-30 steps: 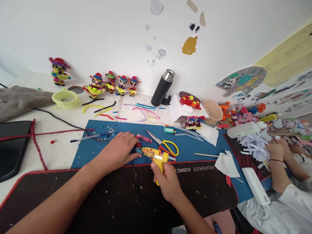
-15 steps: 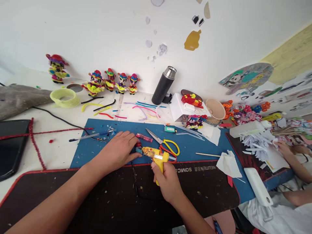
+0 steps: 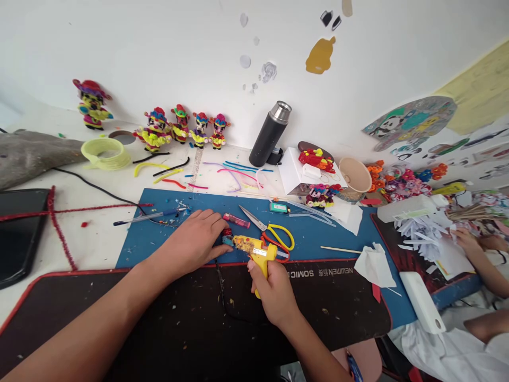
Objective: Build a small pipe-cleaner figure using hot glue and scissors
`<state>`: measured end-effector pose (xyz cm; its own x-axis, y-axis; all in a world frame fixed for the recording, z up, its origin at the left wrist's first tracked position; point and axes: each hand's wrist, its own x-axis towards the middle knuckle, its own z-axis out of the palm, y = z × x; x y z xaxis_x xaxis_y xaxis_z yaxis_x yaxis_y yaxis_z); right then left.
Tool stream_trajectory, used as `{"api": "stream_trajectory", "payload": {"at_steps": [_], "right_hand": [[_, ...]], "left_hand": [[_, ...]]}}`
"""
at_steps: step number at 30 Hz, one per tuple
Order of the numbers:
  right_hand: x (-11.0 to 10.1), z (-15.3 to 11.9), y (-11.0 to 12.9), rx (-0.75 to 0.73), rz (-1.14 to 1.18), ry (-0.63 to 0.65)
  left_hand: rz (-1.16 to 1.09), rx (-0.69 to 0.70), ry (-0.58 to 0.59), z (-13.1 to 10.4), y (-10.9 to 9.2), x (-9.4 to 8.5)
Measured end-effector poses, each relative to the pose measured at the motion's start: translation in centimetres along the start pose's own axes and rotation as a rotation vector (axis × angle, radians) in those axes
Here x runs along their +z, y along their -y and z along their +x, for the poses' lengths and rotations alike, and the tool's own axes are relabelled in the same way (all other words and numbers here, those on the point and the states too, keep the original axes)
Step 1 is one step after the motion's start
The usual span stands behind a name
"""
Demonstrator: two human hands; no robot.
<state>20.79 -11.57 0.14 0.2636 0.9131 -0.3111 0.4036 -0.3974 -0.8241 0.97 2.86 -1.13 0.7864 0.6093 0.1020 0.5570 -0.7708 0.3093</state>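
My right hand (image 3: 274, 289) is wrapped round the handle of a yellow hot glue gun (image 3: 260, 254), its nozzle pointing left. At the nozzle's tip is a small red and blue fuzzy piece (image 3: 227, 240), pinched between the thumb and fingers of my left hand (image 3: 199, 236). The hand covers part of that piece. Just behind it on the blue mat (image 3: 207, 207) lies a pink lighter (image 3: 236, 220). Scissors (image 3: 270, 228) with yellow and orange handles lie open to the right, partly behind the glue gun.
Several pipe-cleaner dolls (image 3: 157, 130) stand along the wall, with loose pipe cleaners (image 3: 170, 170) before them. A black thermos (image 3: 270, 133) stands behind the mat. Left are a pen (image 3: 149, 216) and a yellow tape roll (image 3: 105, 155). A co-worker's hand (image 3: 465, 244) holds paper at right.
The camera view has shifted slightly. Both hands keep their hold, with the glue gun's nozzle still against or very near the small piece.
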Motion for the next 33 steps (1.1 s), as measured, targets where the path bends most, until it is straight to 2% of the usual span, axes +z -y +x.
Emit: {"api": "stream_trajectory", "payload": {"at_steps": [19,33], "right_hand": [[-0.07,-0.14,0.33,0.008,-0.060,-0.001],[-0.13,-0.65,-0.17,-0.014,0.021,-0.003]], "left_hand": [[0.006,0.006,-0.021,-0.12,0.07,0.28],[0.019,0.012,-0.044,0.03,-0.09,0.00]]}}
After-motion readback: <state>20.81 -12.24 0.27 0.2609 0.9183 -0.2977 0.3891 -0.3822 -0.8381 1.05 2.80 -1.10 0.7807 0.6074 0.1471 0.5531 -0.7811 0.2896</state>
